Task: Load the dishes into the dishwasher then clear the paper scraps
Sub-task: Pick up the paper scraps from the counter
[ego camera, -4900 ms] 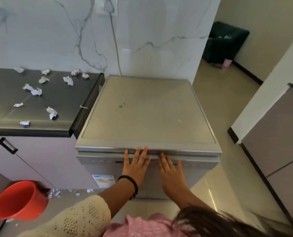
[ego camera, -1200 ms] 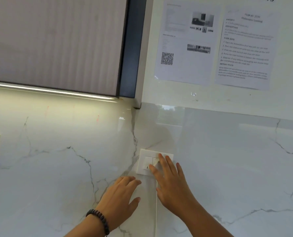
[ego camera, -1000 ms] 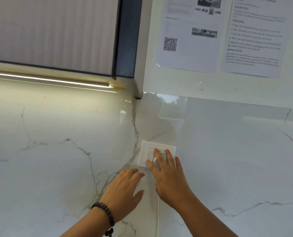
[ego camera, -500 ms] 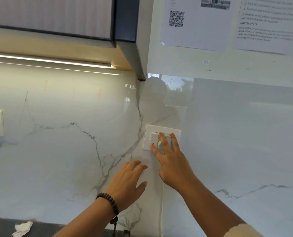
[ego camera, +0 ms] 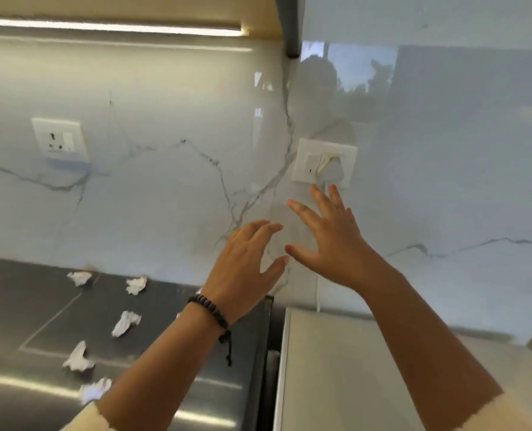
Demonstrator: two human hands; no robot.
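White crumpled scraps (ego camera: 126, 322) lie scattered on the dark counter (ego camera: 34, 312), toward eight o'clock from both hands, the nearest one (ego camera: 136, 284) close under the wall and others (ego camera: 78, 357) trailing down toward the near edge. The left hand (ego camera: 246, 269) is the nearer of the two to them; it hangs above the counter's right end with fingers loosely spread and nothing in it. The right hand (ego camera: 330, 241) is further off, at about two o'clock from the left, fingers straight and splayed, empty as well, its tips just below the socket plate (ego camera: 325, 163) on the marble wall (ego camera: 171, 181). Neither hand touches a scrap. A pale dishwasher top (ego camera: 345, 368) sits directly below the right forearm, beside the counter; its door and any dishes are out of view, so how far loading has gone cannot be told. To reach the scraps, my judgement is that the left hand would drop down and leftward, since it has the shorter path. A second socket (ego camera: 60, 139) sits on the wall at ten o'clock.
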